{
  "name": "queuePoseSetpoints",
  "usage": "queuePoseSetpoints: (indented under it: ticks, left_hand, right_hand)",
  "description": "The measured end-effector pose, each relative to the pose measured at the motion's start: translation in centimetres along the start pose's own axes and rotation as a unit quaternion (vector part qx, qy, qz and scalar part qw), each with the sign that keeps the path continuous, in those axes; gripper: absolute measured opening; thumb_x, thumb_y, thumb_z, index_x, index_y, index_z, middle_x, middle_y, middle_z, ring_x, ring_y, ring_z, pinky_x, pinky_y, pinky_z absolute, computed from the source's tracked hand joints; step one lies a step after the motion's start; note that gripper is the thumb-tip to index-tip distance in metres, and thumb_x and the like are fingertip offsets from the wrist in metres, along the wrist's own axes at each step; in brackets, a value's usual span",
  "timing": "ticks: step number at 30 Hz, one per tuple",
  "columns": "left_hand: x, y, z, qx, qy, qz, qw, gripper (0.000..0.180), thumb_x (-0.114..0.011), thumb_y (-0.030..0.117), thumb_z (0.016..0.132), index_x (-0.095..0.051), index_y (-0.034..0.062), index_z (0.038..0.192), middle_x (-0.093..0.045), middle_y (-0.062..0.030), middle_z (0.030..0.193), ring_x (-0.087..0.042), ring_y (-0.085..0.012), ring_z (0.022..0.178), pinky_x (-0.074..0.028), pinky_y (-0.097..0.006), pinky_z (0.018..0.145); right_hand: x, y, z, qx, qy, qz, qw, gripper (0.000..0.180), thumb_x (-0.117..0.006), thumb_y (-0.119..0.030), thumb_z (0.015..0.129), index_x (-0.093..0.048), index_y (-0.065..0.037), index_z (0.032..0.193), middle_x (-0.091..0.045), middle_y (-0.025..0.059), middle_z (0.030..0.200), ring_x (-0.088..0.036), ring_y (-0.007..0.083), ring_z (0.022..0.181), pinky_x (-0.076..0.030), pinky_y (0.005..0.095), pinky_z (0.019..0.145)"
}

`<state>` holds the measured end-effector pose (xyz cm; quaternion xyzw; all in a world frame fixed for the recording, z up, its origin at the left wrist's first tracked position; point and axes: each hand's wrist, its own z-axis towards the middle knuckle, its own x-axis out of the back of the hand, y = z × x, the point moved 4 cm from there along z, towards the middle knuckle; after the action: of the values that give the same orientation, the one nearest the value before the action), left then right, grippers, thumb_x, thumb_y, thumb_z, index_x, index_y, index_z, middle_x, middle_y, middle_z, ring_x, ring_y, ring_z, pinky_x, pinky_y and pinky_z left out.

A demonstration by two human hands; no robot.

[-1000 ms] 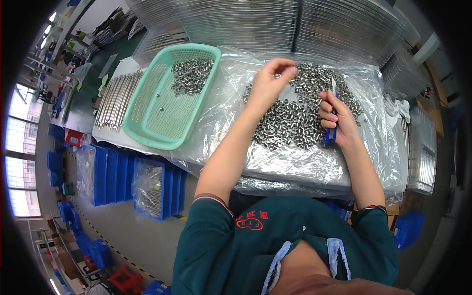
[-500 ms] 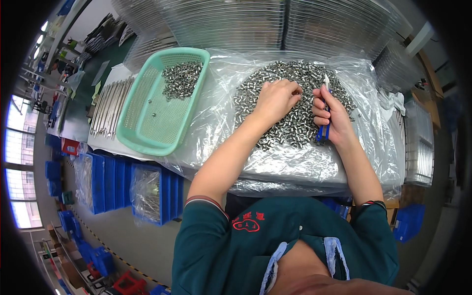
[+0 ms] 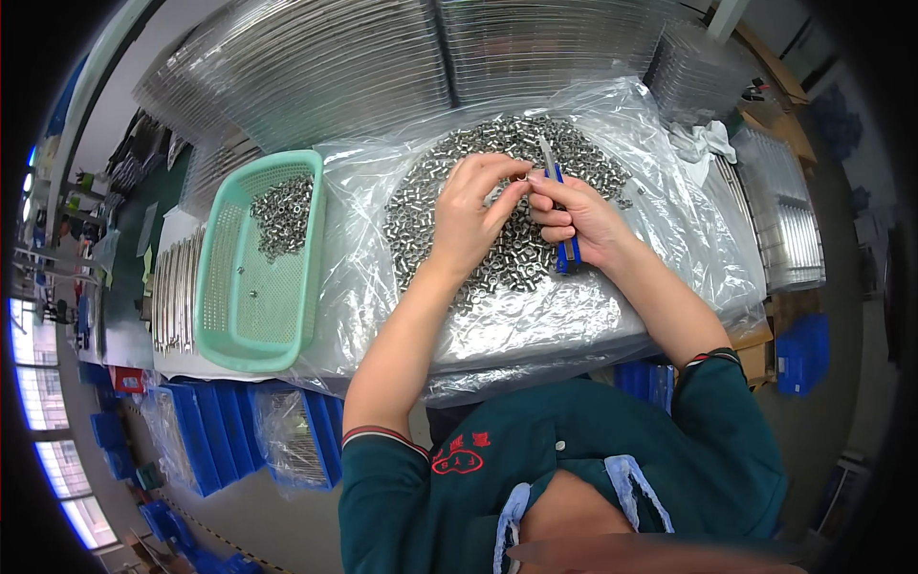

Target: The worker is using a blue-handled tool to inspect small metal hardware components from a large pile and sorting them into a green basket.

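Over a wide pile of small, shiny metal tube pieces [image 3: 411, 225], my two hands meet at the fingertips. My left hand [image 3: 470, 212] is closed in a pinch around a small metal tube piece [image 3: 525, 177], mostly covered by the fingers. A blue utility knife [image 3: 568, 253] is gripped upright in my right hand [image 3: 591, 222], its pale blade [image 3: 547, 153] pointing away from me. The right thumb and forefinger reach to the pinched piece beside the blade.
Left of the pile stands a green mesh basket [image 3: 208, 306] holding some metal pieces. Clear plastic sheeting [image 3: 669, 244] covers the table. Long metal rods [image 3: 175, 297] lie at far left. Stacked clear trays [image 3: 335, 62] line the back; blue bins [image 3: 215, 430] sit below the table.
My left hand has come up from the pile and now pinches a small piece. Both hands have closed together, the knife staying in the right. The view has shifted to the right.
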<state>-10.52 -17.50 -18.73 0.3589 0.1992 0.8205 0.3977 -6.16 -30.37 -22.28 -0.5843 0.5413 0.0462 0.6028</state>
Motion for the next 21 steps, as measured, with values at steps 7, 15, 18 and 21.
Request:
queuePoseSetpoints:
  ticks: [7,15,18,21]
  left_hand:
    - [-0.4,-0.5,-0.1,0.099,-0.005,-0.092,0.991,0.019,-0.065,0.009,0.074,-0.061,0.0064,0.093,-0.06,-0.0069,0.092,-0.057,-0.0229,0.086,-0.046,-0.032,0.072]
    - [-0.5,-0.1,-0.2,0.006,0.003,0.004,1.0,0.018,-0.066,0.009,0.074,-0.059,0.0049,0.09,-0.057,-0.0078,0.089,-0.056,-0.0201,0.081,-0.045,-0.03,0.067]
    - [0.1,-0.2,-0.4,0.087,0.047,-0.054,0.994,0.015,-0.066,0.01,0.075,-0.058,0.0042,0.086,-0.055,-0.0076,0.082,-0.055,-0.0189,0.072,-0.044,-0.029,0.065]
    - [1.5,-2.4,-1.1,0.096,0.054,-0.051,0.993,0.009,-0.063,0.009,0.078,-0.057,0.0034,0.082,-0.053,-0.0055,0.074,-0.051,-0.0162,0.062,-0.042,-0.028,0.061]
  right_hand:
    - [-0.1,-0.1,-0.1,0.007,0.007,-0.003,1.0,0.01,-0.056,-0.019,0.087,-0.051,-0.011,0.085,-0.048,-0.0054,0.065,-0.036,-0.0015,0.045,-0.027,0.0124,0.035]
    - [-0.2,0.2,0.0,0.018,0.036,-0.075,0.996,0.018,-0.054,-0.025,0.089,-0.052,-0.008,0.086,-0.044,-0.0059,0.064,-0.034,-0.0018,0.045,-0.026,0.0124,0.035]
    - [0.0,0.0,0.1,-0.012,0.001,0.026,1.0,0.025,-0.049,-0.029,0.091,-0.053,-0.005,0.094,-0.042,-0.0062,0.063,-0.032,-0.0016,0.044,-0.025,0.0125,0.035]
    - [0.0,0.0,0.2,-0.025,-0.024,0.041,0.999,0.034,-0.045,-0.032,0.092,-0.05,-0.001,0.105,-0.039,-0.0063,0.062,-0.031,-0.0015,0.044,-0.024,0.0124,0.034]
